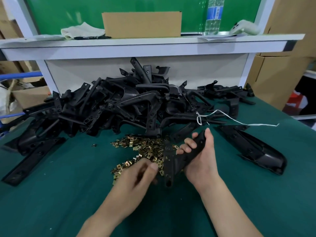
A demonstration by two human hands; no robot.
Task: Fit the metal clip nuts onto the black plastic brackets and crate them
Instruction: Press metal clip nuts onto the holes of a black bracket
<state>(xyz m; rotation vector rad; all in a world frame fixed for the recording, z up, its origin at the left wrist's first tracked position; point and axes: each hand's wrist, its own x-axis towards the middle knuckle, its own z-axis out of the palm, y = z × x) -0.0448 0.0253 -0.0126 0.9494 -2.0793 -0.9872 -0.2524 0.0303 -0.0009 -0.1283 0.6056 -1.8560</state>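
The green work mat (51, 194) carries all task parts and serves as the reference surface. At its far side, against the white shelf unit (136, 48), lies the bracket pile (109, 106), a tangled heap of black plastic brackets. One larger black moulding (253, 149) rests apart at the mat's right side. A white cord (227, 117) trails from the pile toward the right edge.

Nearer than the pile, at mat centre, the clip nuts (145, 149) lie in a loose spread, probably kept within short reach of both hands.

The right hand (200, 156) is closed around one bracket (176, 161), fingers wrapped over its upper part. The bracket is tilted, its lower end pointing toward the near edge of the mat, likely so that its mounting tabs face the other hand.

The left hand (136, 178) is over the near edge of the nut spread, fingers drawn together; motion blur prevents telling whether a nut is pinched.

The near half of the mat is bare, giving free room for both forearms. No crate can be identified on the mat.
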